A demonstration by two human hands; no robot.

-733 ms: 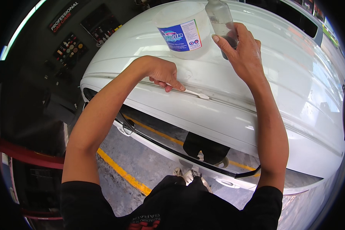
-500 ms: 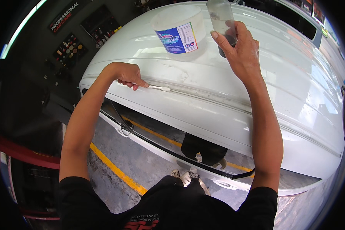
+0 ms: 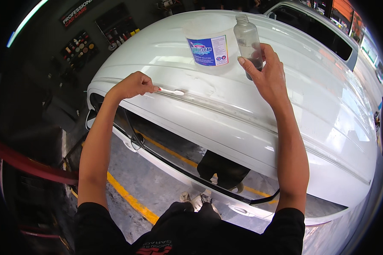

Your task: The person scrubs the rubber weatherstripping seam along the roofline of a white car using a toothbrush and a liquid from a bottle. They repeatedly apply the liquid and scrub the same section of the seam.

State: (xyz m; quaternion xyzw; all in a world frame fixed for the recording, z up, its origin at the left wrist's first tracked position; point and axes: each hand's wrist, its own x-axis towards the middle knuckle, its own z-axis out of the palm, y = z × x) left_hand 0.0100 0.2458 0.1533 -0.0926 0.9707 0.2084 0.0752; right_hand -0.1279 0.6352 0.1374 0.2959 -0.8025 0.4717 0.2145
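Landmark: tub [image 3: 207, 52], translucent white plastic, round, blue label, upright on the car roof [image 3: 304, 87] (white, glossy, ribbed). Left hand [image 3: 134, 86] pinches a slim white brush [image 3: 173, 92], left of the tub and on its near side, at the straight roof groove [image 3: 225, 109]; bristle contact cannot be told. Right hand [image 3: 269, 78] wraps the clear, narrow-necked bottle [image 3: 247, 44], dark liquid low inside, just right of the tub. Versus the earliest frame: brush shifted left relative to the tub; bottle neck now in view. Bottle partly overlaps the tub's right edge. Second vehicle [image 3: 312, 32]: beyond the tub, rightward.
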